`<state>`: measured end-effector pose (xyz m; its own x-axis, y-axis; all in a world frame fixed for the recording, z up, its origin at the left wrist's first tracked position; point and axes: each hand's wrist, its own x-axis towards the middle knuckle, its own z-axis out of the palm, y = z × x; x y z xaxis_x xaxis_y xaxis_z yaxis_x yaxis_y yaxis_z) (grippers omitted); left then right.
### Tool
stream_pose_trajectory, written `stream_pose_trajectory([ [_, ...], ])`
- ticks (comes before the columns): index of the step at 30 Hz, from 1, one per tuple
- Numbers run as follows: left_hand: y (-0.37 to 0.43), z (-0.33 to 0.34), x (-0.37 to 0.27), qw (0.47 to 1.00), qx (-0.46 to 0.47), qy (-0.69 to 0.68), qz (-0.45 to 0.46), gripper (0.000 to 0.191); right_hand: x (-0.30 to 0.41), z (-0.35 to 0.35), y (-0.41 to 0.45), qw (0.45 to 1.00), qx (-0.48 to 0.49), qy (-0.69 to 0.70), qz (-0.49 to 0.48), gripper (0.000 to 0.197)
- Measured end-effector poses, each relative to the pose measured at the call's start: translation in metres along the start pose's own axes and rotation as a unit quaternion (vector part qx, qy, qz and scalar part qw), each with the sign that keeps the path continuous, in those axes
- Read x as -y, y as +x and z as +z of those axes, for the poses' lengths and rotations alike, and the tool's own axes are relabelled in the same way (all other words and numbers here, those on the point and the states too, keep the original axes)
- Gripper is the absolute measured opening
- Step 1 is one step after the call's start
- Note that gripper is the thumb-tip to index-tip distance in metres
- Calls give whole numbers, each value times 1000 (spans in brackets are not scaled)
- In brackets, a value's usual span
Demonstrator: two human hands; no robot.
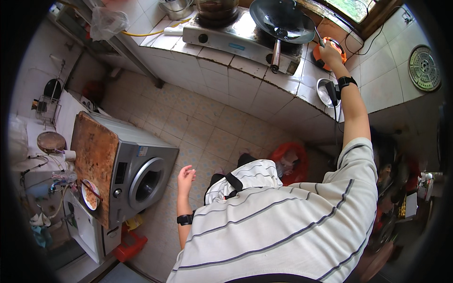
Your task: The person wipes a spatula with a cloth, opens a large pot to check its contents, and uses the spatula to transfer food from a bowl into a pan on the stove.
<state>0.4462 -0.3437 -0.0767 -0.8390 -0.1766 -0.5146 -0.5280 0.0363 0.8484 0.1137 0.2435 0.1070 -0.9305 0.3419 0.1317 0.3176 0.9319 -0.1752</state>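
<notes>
My right hand reaches out to the counter's far right and is at an orange and black container. A thin dark handle shows by the fingers; whether the hand grips it or the container cannot be told. Left of it, a black wok rests on the gas stove, its wooden handle pointing towards me. A metal bowl stands on the counter below my wrist, partly behind a black plug or adapter. My left hand hangs above the floor with its fingers loosely bent and holds nothing.
A pot stands on the left burner. At the left, a wooden board on the washing machine carries a bowl of food with chopsticks. A red-bagged bin stands on the floor by the counter; a red plastic item lies lower left.
</notes>
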Motion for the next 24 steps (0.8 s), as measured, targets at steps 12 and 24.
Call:
stream_pose_trajectory([
  [12, 8, 45, 1, 1000, 16, -18, 0, 30, -33, 3, -1, 978, -5, -185, -95, 38],
  [24, -7, 6, 16, 999, -1, -39, -16, 31, -10, 1, -53, 968, -31, -186, -164, 27],
])
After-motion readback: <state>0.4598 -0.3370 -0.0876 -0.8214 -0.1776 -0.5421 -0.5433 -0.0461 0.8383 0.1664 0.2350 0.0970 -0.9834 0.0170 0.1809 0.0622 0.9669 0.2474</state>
